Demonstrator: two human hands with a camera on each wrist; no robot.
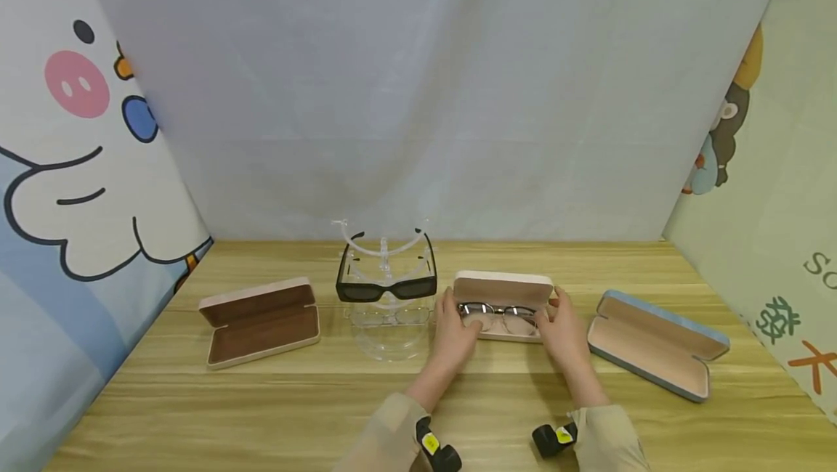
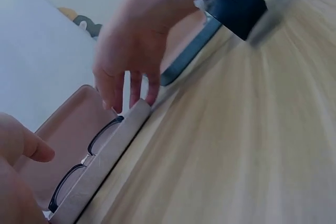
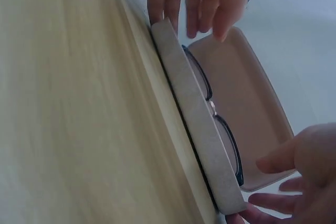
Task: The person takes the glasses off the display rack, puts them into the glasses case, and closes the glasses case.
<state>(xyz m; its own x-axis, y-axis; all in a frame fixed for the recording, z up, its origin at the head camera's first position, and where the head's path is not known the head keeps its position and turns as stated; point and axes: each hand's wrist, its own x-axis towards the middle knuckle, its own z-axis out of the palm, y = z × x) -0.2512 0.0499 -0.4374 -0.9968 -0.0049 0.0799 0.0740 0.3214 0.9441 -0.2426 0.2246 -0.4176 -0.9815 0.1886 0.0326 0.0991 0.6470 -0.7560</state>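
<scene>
A pair of dark-browed eyeglasses (image 1: 498, 310) lies in an open cream glasses case (image 1: 503, 287), its pinkish lid raised at the back. At the case's left end is my left hand (image 1: 454, 330), thumb over the near lens area and fingers along the outer end. My right hand (image 1: 564, 331) flanks the right end likewise. The right wrist view shows the right thumb (image 3: 275, 159) apart from the eyeglasses (image 3: 212, 106), with fingers at the case's end. In the left wrist view the right hand's fingers hang loosely straight beside the case's front wall (image 2: 102, 169).
Left of the case stands a clear display stand (image 1: 384, 347) bearing black sunglasses (image 1: 387, 290) and thin-rimmed glasses (image 1: 395, 317). An open brown-lined case (image 1: 264, 332) sits farther left. To the right lies an open blue case (image 1: 654, 363). A pale cloth backdrop (image 1: 418, 131) rises behind.
</scene>
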